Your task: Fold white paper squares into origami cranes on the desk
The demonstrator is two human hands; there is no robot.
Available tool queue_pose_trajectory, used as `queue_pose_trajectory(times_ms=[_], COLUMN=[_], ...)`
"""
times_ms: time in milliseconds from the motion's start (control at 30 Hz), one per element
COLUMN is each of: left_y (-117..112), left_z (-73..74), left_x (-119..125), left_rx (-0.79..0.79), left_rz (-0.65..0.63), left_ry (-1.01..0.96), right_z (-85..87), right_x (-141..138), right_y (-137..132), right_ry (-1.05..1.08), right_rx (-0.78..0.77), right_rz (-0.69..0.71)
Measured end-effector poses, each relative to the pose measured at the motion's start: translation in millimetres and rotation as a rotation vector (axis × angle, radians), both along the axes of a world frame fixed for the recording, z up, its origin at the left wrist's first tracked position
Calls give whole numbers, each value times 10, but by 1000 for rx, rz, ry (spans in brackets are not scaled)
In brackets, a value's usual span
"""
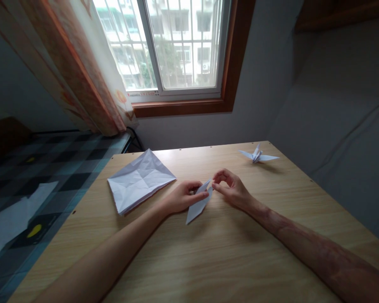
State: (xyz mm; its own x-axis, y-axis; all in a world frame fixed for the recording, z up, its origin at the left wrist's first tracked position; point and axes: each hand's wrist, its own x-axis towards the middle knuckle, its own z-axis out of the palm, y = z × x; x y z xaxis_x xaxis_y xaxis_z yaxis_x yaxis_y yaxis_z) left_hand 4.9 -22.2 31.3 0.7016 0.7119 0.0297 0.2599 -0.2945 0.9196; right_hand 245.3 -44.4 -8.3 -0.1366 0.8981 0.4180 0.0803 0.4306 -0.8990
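A narrow piece of folded white paper (199,207) is held above the middle of the wooden table. My left hand (185,195) grips its upper part, thumb on the near side and fingers behind. At the paper's upper right tip, my right hand (229,185) pinches with thumb and forefinger, its other fingers curled. The exact contact at that tip is too small to make out fully. To the left of my left hand lies a stack of creased white paper sheets (142,181). A finished paper crane (257,156) with spread wings sits at the far right.
The light wooden table (164,261) has its far edge below a window (183,46). A bed with a checked cover (91,147) stands at the left, with loose white paper (19,214) on it. A patterned curtain (66,63) hangs above the bed.
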Motion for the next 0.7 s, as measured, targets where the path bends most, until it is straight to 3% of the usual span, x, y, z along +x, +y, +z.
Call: queue_pose_trajectory(times_ms=[333,700], left_y=[18,65], left_z=[49,-20], left_x=[-26,-42], left_rx=[-18,9], left_rz=[-107,-192], left_ry=[31,61], right_z=[-2,-37], right_x=[44,41], right_y=[25,47], right_ry=[-11,30], right_rx=[-74,-260], right_rz=[91,225])
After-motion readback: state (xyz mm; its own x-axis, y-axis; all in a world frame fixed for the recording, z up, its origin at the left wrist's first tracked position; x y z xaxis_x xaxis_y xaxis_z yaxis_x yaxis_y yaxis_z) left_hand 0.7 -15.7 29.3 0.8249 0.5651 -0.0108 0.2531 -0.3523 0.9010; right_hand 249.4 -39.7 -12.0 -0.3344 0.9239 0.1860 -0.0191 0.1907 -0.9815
